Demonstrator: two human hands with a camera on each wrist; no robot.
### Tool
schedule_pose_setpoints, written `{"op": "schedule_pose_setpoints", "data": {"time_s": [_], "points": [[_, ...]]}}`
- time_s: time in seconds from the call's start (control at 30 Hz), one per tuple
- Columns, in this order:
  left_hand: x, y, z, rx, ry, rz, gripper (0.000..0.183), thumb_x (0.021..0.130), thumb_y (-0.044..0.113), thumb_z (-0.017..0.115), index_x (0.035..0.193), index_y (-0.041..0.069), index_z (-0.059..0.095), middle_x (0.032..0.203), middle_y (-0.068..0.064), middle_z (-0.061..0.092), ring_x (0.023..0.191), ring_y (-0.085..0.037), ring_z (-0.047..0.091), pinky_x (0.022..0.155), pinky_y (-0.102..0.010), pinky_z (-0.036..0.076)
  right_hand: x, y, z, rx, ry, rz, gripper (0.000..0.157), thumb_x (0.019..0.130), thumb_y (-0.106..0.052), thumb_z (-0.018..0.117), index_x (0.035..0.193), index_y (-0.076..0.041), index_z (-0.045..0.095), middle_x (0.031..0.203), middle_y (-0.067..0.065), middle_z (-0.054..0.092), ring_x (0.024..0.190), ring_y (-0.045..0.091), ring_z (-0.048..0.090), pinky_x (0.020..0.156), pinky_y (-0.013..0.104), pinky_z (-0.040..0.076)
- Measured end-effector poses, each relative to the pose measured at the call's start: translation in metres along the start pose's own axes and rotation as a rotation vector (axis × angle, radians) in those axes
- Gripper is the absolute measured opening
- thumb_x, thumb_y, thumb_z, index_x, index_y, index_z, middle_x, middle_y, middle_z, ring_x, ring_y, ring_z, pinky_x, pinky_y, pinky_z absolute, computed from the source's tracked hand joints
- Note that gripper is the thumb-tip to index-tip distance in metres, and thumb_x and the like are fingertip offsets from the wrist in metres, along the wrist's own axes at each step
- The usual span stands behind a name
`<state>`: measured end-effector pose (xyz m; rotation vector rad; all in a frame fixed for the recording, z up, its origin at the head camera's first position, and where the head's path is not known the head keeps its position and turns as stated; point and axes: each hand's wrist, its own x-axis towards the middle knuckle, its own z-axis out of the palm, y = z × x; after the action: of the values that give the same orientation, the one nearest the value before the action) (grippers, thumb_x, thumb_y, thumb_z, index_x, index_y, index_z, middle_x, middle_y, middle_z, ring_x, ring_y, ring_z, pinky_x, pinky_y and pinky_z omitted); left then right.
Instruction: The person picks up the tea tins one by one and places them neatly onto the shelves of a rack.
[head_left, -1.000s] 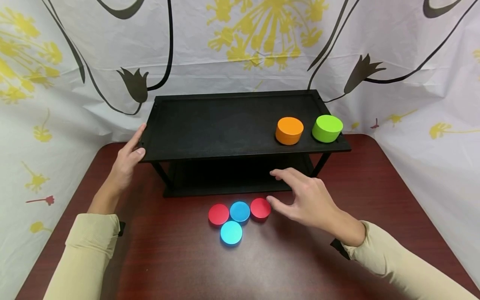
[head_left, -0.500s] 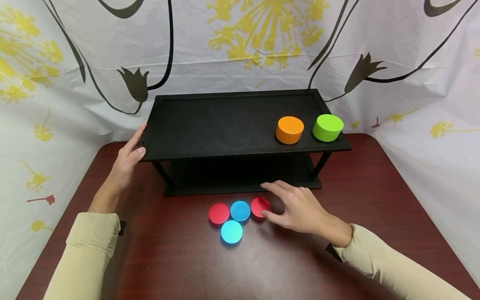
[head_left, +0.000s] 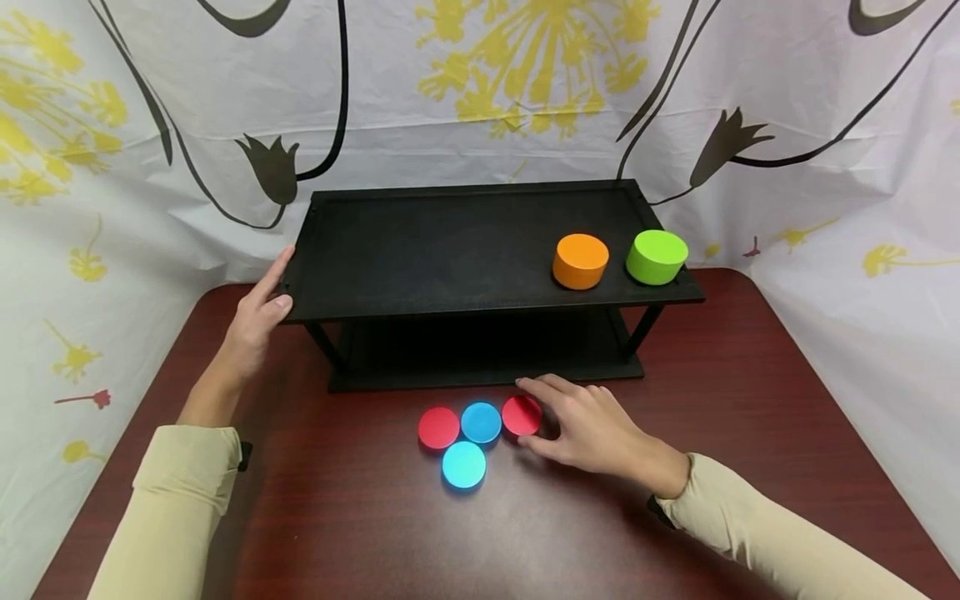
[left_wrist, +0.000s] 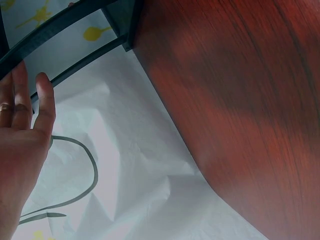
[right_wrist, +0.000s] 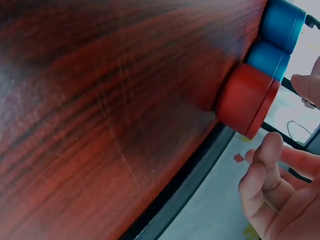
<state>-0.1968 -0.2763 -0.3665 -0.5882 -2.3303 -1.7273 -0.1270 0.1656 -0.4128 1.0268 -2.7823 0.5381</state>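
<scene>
My left hand [head_left: 251,329] touches the left end of a black two-tier shelf [head_left: 420,250], its fingers straight along the edge. In the left wrist view, straight fingers [left_wrist: 21,97] meet the black rail. My right hand [head_left: 592,425] is at the right-hand red round lidded box [head_left: 521,415], thumb in front and fingers behind. The right wrist view has that red box [right_wrist: 247,100] between thumb and fingertips, with gaps still showing. Beside it stand a blue round box [head_left: 481,423], another red one [head_left: 438,429] and a light blue one [head_left: 463,466].
On the shelf's top, toward the right, are an orange round box [head_left: 581,262] and a green one [head_left: 657,257]. The shelf stands at the back of a dark red wooden table [head_left: 360,517]. A patterned white cloth [head_left: 480,100] hangs behind and at both sides.
My right hand has moved left and toward me, down to the right-hand red box, with thumb and fingers now either side of it. The left hand and the boxes have stayed in place.
</scene>
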Motion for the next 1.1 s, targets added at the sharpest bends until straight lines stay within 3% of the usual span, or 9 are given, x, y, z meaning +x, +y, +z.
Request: {"op": "schedule_pose_setpoints", "data": {"time_s": [0.33,0.8,1.1], "points": [[0.000,-0.001,0.001,0.003,0.007,-0.008,0.061,0.099,0.015,0.037,0.159,0.015,0.026,0.165,-0.006,0.017,0.147,-0.011,0.014,0.112,-0.029,0.014,0.000,0.002,0.008,-0.009,-0.047,0.036,0.067,0.078,-0.047,0.079,0.133,-0.012,0.063,0.118,0.005,0.067,0.072,0.008,0.060,0.058,0.021,0.047],[0.001,0.001,0.001,0.001,0.008,-0.024,0.061,0.099,0.017,0.036,0.159,0.017,0.026,0.165,-0.003,0.017,0.147,-0.011,0.014,0.112,-0.030,0.013,-0.001,0.003,0.015,0.033,-0.100,0.060,0.065,0.082,-0.044,0.079,0.134,-0.009,0.061,0.117,0.005,0.069,0.083,0.010,0.065,0.068,0.026,0.053],[0.000,0.000,0.001,-0.004,0.009,-0.027,0.062,0.099,0.017,0.036,0.159,0.018,0.025,0.166,-0.003,0.017,0.147,-0.011,0.015,0.112,-0.030,0.014,0.000,0.002,0.016,0.030,-0.113,0.053,0.063,0.082,-0.041,0.078,0.132,-0.007,0.060,0.116,0.006,0.070,0.080,0.009,0.065,0.067,0.024,0.053]]}}
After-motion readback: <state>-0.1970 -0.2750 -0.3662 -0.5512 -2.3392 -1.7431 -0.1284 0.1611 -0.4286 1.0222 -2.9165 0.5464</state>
